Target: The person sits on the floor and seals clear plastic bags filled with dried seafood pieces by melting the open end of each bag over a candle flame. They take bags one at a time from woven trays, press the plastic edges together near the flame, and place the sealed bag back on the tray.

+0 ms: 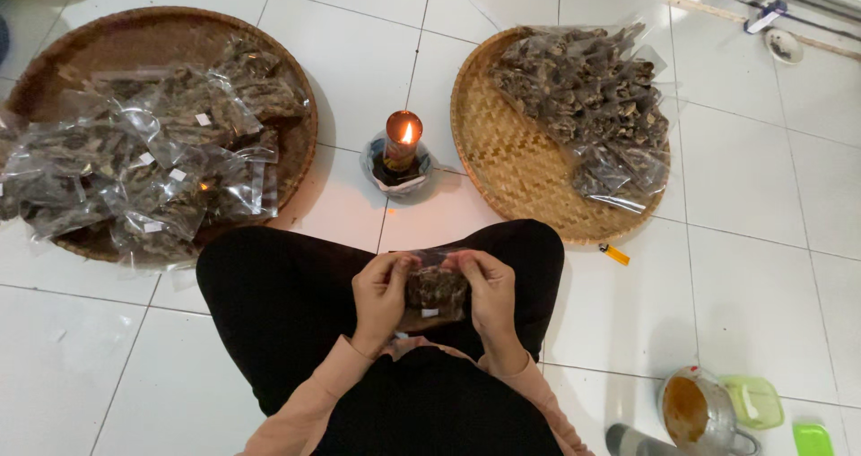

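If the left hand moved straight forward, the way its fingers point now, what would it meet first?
Probably the lit candle; the left hand holds the small bag with the right hand.

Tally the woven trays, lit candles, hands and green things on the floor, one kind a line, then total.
Trays: 2, left tray and right tray
Candle: 1
Hands: 2, left hand and right hand, both holding one bag
Green: 2, lid and box
Total: 7
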`<act>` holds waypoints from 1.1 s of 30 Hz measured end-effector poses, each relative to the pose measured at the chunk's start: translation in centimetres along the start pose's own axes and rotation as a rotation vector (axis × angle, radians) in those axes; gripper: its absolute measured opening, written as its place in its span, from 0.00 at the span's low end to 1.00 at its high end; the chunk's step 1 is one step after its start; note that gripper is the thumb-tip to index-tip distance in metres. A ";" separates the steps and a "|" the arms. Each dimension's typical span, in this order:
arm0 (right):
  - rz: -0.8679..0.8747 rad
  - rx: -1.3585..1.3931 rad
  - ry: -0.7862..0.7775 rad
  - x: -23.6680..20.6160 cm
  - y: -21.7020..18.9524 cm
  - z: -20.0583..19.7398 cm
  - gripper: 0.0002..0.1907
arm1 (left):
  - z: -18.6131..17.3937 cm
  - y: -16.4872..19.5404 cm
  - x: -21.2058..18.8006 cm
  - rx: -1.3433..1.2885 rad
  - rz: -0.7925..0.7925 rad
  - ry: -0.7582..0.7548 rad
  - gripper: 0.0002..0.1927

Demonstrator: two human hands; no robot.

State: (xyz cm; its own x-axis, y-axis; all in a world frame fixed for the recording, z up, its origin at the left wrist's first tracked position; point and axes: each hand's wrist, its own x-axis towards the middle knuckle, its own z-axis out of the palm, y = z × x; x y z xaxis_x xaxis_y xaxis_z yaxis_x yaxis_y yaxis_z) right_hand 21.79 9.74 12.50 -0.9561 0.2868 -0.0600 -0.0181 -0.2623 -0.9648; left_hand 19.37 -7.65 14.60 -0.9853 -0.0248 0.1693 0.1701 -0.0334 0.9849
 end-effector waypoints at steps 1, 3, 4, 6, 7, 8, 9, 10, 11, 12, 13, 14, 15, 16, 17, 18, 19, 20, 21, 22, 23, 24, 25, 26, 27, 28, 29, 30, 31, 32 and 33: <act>-0.009 0.043 0.032 0.0 -0.1 0.1 0.11 | 0.1 0.3 0.0 0.008 0.010 0.004 0.10; 0.016 0.119 -0.010 0.2 -0.4 0.2 0.11 | -0.1 1.1 0.3 0.039 -0.016 0.016 0.10; 0.033 0.156 -0.028 0.0 -0.6 0.2 0.11 | -0.5 1.5 0.5 0.063 -0.058 0.019 0.11; 0.010 0.015 -0.037 -0.3 -1.0 0.0 0.09 | -1.2 2.4 0.6 0.077 -0.089 0.006 0.11; -0.006 -0.055 -0.044 -0.5 -1.3 -0.2 0.08 | -1.5 2.7 0.4 0.065 -0.077 -0.005 0.11; -0.040 -0.073 -0.069 -0.6 -1.5 -0.4 0.08 | -1.8 2.9 0.2 0.054 -0.068 -0.014 0.11; -0.069 -0.091 -0.094 -0.8 -1.7 -0.7 0.08 | -2.1 3.0 0.0 0.088 0.016 -0.017 0.10; -0.093 -0.111 -0.116 -1.2 -1.8 -0.9 0.08 | -2.4 3.1 -0.5 0.122 0.093 -0.022 0.10; -0.091 -0.065 -0.117 -1.6 -1.8 -1.1 0.08 | -2.5 2.9 -0.9 0.154 0.173 -0.029 0.09; -0.094 -0.018 -0.121 -1.7 -1.8 -1.2 0.08 | -2.3 2.7 -0.9 0.037 0.036 -0.028 0.09; -0.098 0.029 -0.125 -1.7 -1.7 -1.3 0.09 | -2.0 2.4 -1.0 -0.080 -0.101 -0.026 0.09; -0.086 0.067 -0.110 -1.7 -1.5 -1.3 0.09 | -1.7 2.1 -1.2 -0.197 -0.244 -0.026 0.09; -0.073 0.104 -0.091 -1.6 -1.3 -1.2 0.08 | -1.6 1.8 -1.4 -0.252 -0.239 -0.010 0.08; -0.063 0.142 -0.073 -1.5 -1.2 -1.2 0.08 | -1.6 1.7 -1.4 -0.308 -0.231 0.005 0.10; -0.056 0.134 -0.043 -1.5 -1.2 -1.3 0.07 | -1.6 1.6 -1.3 -0.364 -0.218 0.019 0.12; -0.051 0.127 -0.018 -1.5 -1.2 -1.4 0.08 | -1.7 1.6 -1.3 -0.306 -0.186 -0.024 0.10; -0.045 0.123 0.004 -1.4 -1.3 -1.5 0.09 | -2.0 1.9 -1.2 -0.244 -0.153 -0.063 0.08; -0.076 0.094 -0.031 -1.5 -1.4 -1.6 0.08 | -2.4 2.2 -1.3 -0.181 -0.127 -0.105 0.08; -0.103 0.061 -0.062 -1.7 -1.6 -2.0 0.07 | -2.7 2.7 -1.6 -0.116 -0.118 -0.140 0.08; -0.133 0.029 -0.093 -1.8 -1.8 -2.3 0.06 | -3.1 3.2 -1.8 -0.051 -0.106 -0.175 0.08; -0.143 -0.030 -0.124 -1.9 -2.0 -2.5 0.06 | -3.4 3.7 -1.7 0.013 -0.087 -0.211 0.09; -0.155 -0.089 -0.155 -2.0 -2.2 -2.7 0.07 | -3.5 4.1 -1.6 0.039 -0.114 -0.218 0.09; -0.162 -0.149 -0.187 -2.1 -2.4 -2.8 0.08 | -3.7 4.6 -1.6 0.065 -0.144 -0.225 0.09; -0.138 -0.165 -0.183 -2.1 -2.6 -2.9 0.09 | -3.7 5.0 -1.7 0.091 -0.177 -0.232 0.10; -0.115 -0.180 -0.180 -2.0 -2.7 -3.0 0.09 | -3.7 5.3 -1.8 0.057 -0.219 -0.235 0.10; -0.096 -0.194 -0.178 -1.8 -2.9 -3.0 0.10 | -3.6 5.5 -1.8 0.023 -0.257 -0.235 0.11; -0.083 -0.170 -0.216 -1.5 -3.2 -2.9 0.10 | -3.5 5.7 -1.8 -0.012 -0.294 -0.235 0.13; -0.068 -0.145 -0.255 -1.4 -3.5 -2.9 0.12 | -3.3 5.7 -1.7 -0.010 -0.276 -0.180 0.12; -0.053 -0.119 -0.294 -1.3 -3.8 -2.8 0.15 | -3.1 5.7 -1.7 -0.008 -0.258 -0.126 0.11; -0.118 -0.161 -0.307 -1.3 -4.1 -2.6 0.14 | -2.9 5.7 -1.7 -0.007 -0.242 -0.073 0.10; -0.181 -0.203 -0.315 -1.4 -4.4 -2.3 0.13 | -2.9 5.7 -1.7 0.010 -0.175 -0.059 0.10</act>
State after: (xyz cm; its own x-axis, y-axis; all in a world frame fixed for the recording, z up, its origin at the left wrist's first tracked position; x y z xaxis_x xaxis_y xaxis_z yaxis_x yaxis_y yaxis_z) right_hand 23.87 12.67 16.23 -0.9860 0.0073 0.1664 -0.1666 -0.0379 -0.9853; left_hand 22.08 -10.69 19.77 -0.9992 0.0393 -0.0032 -0.0041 -0.0225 0.9997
